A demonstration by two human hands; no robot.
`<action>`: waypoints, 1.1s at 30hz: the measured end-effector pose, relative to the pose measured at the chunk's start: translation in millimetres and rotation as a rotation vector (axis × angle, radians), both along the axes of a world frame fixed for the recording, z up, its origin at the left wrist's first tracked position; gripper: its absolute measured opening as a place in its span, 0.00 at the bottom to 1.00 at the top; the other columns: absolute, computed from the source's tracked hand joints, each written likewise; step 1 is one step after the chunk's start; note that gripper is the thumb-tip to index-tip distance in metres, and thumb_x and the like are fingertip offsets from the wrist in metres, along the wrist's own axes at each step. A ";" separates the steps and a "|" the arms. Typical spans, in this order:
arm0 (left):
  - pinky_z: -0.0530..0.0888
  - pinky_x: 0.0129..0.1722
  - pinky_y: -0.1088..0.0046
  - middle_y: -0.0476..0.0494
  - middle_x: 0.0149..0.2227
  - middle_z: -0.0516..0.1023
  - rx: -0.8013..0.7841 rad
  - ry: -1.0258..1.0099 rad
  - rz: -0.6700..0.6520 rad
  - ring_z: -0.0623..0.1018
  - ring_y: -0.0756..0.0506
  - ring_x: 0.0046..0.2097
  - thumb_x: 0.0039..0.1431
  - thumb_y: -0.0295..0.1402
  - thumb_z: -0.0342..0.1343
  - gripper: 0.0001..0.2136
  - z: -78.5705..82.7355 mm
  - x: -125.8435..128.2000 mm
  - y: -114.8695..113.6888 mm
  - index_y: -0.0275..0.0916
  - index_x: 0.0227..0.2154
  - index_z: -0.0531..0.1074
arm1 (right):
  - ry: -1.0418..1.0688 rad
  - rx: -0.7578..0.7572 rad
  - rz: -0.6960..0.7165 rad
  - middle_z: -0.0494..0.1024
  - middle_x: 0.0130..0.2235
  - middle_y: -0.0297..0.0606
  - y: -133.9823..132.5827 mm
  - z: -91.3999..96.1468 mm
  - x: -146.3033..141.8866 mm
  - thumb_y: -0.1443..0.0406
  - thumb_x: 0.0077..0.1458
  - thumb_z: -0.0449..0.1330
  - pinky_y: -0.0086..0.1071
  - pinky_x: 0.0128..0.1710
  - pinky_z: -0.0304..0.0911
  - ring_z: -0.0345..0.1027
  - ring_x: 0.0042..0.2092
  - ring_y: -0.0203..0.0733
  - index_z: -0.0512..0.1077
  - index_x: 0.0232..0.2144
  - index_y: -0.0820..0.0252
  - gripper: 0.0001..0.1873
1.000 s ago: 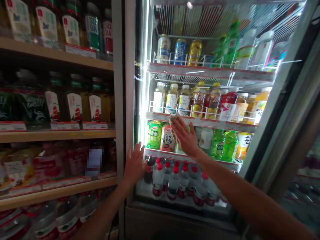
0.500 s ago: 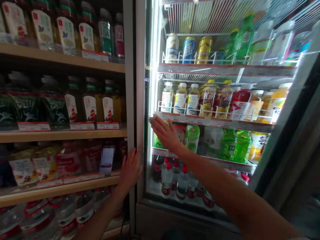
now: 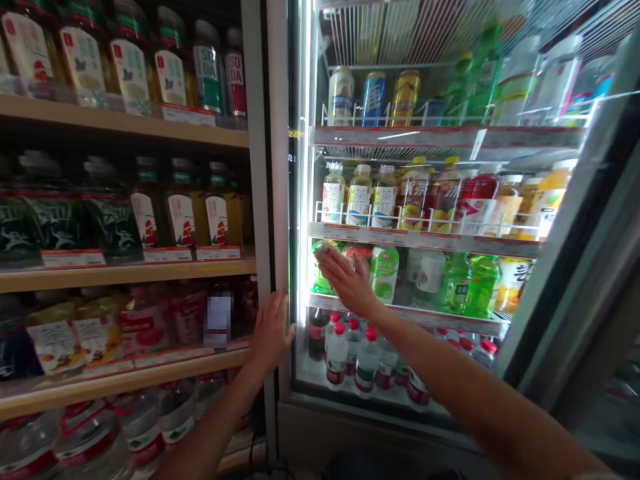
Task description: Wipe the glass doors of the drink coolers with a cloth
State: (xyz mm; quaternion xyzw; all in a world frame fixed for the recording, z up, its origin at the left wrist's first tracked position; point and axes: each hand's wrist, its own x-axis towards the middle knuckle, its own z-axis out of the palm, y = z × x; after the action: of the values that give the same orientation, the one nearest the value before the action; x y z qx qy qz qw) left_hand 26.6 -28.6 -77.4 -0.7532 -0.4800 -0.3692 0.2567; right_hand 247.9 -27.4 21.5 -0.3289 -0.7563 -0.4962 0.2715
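My left hand (image 3: 273,331) lies with straight fingers against the grey upright frame (image 3: 281,373) between the wooden shelving and the lit drinks cooler. My right hand (image 3: 346,280) is stretched flat, palm turned away, in front of the cooler's third shelf. Behind its fingers stands a green bottle (image 3: 321,272), and another green bottle (image 3: 385,277) is just to the right of the hand. Neither hand holds anything. Whether the right palm touches a glass surface or hovers, I cannot tell.
Cans (image 3: 374,99) and tea bottles (image 3: 360,197) fill the upper cooler shelves behind white wire rails. Red-capped bottles (image 3: 367,360) stand at the bottom. Left of the frame, wooden shelves (image 3: 125,275) carry several rows of bottles. A dark slanted edge (image 3: 560,287) bounds the cooler on the right.
My right hand has moved a little right and downward, away from the cooler's left edge. My left hand has slid slightly right along the frame. The view has shifted slightly.
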 end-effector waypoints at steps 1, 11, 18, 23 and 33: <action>0.61 0.57 0.52 0.30 0.62 0.55 0.002 0.009 -0.016 0.57 0.36 0.63 0.56 0.30 0.47 0.28 0.3 5.7 -0.3 0.32 0.59 0.51 | -0.016 0.003 -0.005 0.55 0.63 0.37 -3.9 -2.4 5.8 0.72 0.57 0.49 0.53 0.64 0.23 0.33 0.67 0.44 0.60 0.56 0.59 0.24; 0.59 0.58 0.52 0.30 0.62 0.56 0.122 0.027 -0.163 0.54 0.37 0.64 0.57 0.30 0.47 0.28 19.4 69.4 -6.9 0.32 0.60 0.49 | 0.012 0.036 -0.158 0.57 0.62 0.36 -41.7 0.2 98.2 0.70 0.59 0.48 0.49 0.64 0.21 0.37 0.66 0.41 0.59 0.58 0.57 0.24; 0.56 0.61 0.56 0.33 0.62 0.55 0.135 0.098 -0.312 0.51 0.40 0.65 0.58 0.30 0.47 0.28 25.2 138.6 -29.3 0.32 0.61 0.49 | -0.093 -0.083 -0.155 0.59 0.62 0.34 -78.9 -56.0 149.6 0.73 0.56 0.48 0.46 0.65 0.25 0.38 0.66 0.39 0.58 0.58 0.55 0.27; 0.53 0.62 0.54 0.33 0.62 0.55 0.149 0.163 -0.385 0.50 0.39 0.65 0.57 0.32 0.49 0.27 33.6 174.5 -38.7 0.31 0.59 0.53 | 0.018 0.006 -0.245 0.59 0.62 0.35 -86.2 -34.4 177.3 0.71 0.59 0.48 0.46 0.65 0.25 0.39 0.66 0.38 0.58 0.58 0.56 0.25; 0.49 0.63 0.56 0.37 0.63 0.55 0.156 0.228 -0.424 0.50 0.42 0.65 0.56 0.31 0.47 0.25 20.9 224.1 -54.5 0.34 0.58 0.56 | 0.141 -0.024 -0.315 0.64 0.59 0.40 -112.0 -76.2 219.7 0.72 0.58 0.49 0.45 0.65 0.32 0.43 0.65 0.41 0.59 0.58 0.57 0.25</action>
State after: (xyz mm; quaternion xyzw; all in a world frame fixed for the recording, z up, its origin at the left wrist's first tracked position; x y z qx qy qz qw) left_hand 250.7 -83.2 -56.5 -0.8517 -0.2492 -0.3636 0.2834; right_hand 467.6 -139.4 -54.7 -0.4805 -0.6802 -0.4994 0.2388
